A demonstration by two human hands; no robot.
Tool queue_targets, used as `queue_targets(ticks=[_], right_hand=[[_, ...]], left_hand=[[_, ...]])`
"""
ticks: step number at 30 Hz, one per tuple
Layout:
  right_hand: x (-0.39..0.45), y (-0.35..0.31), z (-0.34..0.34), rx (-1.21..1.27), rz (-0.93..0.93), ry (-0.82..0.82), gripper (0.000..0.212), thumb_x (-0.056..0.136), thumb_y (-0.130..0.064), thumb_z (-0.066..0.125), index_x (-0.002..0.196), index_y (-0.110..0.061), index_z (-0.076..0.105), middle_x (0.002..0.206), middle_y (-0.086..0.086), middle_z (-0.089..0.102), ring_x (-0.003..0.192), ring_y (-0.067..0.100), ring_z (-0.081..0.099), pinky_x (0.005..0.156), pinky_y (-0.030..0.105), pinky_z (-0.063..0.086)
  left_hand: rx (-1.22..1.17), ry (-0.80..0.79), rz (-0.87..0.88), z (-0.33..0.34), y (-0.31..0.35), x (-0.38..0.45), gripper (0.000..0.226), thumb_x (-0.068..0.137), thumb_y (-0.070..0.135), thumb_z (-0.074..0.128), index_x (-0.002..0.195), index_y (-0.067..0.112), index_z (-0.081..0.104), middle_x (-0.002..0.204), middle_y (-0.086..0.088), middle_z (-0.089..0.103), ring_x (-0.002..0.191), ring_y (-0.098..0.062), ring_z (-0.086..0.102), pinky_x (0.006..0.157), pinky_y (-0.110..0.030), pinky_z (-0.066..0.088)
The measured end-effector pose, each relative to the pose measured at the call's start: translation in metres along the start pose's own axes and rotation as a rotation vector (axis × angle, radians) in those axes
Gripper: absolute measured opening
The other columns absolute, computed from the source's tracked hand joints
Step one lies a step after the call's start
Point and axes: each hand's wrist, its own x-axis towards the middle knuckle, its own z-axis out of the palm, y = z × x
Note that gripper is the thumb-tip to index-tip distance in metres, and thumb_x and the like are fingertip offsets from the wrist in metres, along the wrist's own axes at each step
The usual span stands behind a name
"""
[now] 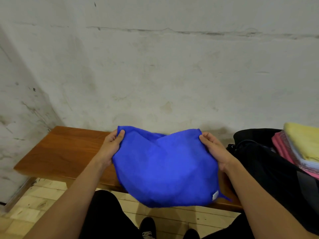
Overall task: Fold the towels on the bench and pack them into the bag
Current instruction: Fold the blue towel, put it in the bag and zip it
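Both hands, left hand and right hand, grip the blue towel mid-fold; next, bring its corners together.

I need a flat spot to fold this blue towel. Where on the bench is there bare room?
Bare wood runs from the bench end near the wall corner up to the left hand. The other side is crowded: the black bag with folded towels sits beside the right hand.
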Motion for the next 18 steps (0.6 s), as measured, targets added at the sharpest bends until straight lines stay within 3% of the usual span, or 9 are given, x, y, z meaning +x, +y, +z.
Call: queue_targets(ticks=[4,5,8,11,13,14,16,18], right_hand=[[0.021,0.045,-0.006,-0.348,-0.039,0.286,0.012,0.102,-0.015,0.048,0.091,-0.014,0.052,0.086,0.006,0.054,0.072,0.016,0.048,0.063,0.029,0.040],[0.022,0.056,-0.009,-0.391,0.002,0.283,0.003,0.101,-0.013,0.048,0.099,-0.014,0.051,0.091,0.005,0.057,0.076,0.016,0.053,0.063,0.029,0.043],[0.020,0.077,-0.017,-0.580,0.044,0.197,0.033,0.092,-0.005,0.058,0.116,-0.023,0.044,0.101,0.001,0.059,0.089,0.022,0.062,0.063,0.027,0.050],[0.025,0.081,-0.020,-0.848,-0.012,0.205,0.032,0.082,0.007,0.055,0.098,-0.021,0.055,0.098,0.007,0.063,0.070,0.016,0.056,0.051,0.013,0.041],[0.029,0.083,-0.020,-0.911,0.021,0.191,0.033,0.082,0.009,0.049,0.089,-0.017,0.066,0.102,0.009,0.067,0.061,0.015,0.055,0.044,0.011,0.039],[0.030,0.084,-0.021,-0.916,0.040,0.178,0.033,0.084,0.009,0.048,0.094,-0.013,0.070,0.108,0.010,0.066,0.063,0.016,0.057,0.044,0.010,0.039],[0.030,0.084,-0.021,-0.926,0.020,0.187,0.033,0.088,0.008,0.049,0.113,-0.004,0.067,0.123,0.013,0.061,0.086,0.023,0.062,0.058,0.008,0.042],[0.032,0.084,-0.020,-0.905,-0.066,0.192,0.039,0.089,0.009,0.051,0.126,0.001,0.059,0.134,0.015,0.054,0.119,0.029,0.055,0.085,0.010,0.037]], left_hand=[[0.157,0.047,-0.078,-0.001,-0.042,0.017,0.025,0.098,0.036,0.052,0.118,0.021,0.059,0.111,-0.005,0.069,0.093,-0.022,0.065,0.073,-0.036,0.053],[0.232,0.023,-0.141,-0.001,-0.055,0.019,0.029,0.097,0.035,0.054,0.123,0.022,0.052,0.111,-0.006,0.065,0.093,-0.022,0.062,0.069,-0.035,0.053],[0.521,-0.010,-0.085,-0.004,-0.078,0.022,0.039,0.088,0.011,0.068,0.120,0.022,0.048,0.117,-0.007,0.056,0.106,-0.024,0.055,0.072,-0.031,0.049],[0.818,-0.077,-0.029,-0.004,-0.089,0.027,0.035,0.078,-0.004,0.070,0.093,0.027,0.060,0.111,-0.006,0.061,0.107,-0.027,0.058,0.078,-0.022,0.042],[0.945,-0.085,-0.070,-0.005,-0.095,0.030,0.032,0.079,-0.005,0.065,0.104,0.016,0.067,0.119,-0.009,0.058,0.114,-0.026,0.055,0.083,-0.017,0.038],[0.961,-0.081,-0.066,-0.005,-0.095,0.032,0.037,0.080,-0.005,0.063,0.115,0.010,0.065,0.125,-0.011,0.055,0.118,-0.026,0.052,0.087,-0.017,0.036],[0.948,-0.081,-0.014,-0.004,-0.091,0.035,0.050,0.082,-0.008,0.060,0.130,0.005,0.055,0.133,-0.014,0.046,0.124,-0.029,0.047,0.095,-0.019,0.035],[0.919,-0.068,0.039,0.000,-0.082,0.039,0.061,0.082,-0.011,0.057,0.140,0.005,0.045,0.140,-0.013,0.038,0.128,-0.030,0.043,0.099,-0.026,0.037]])
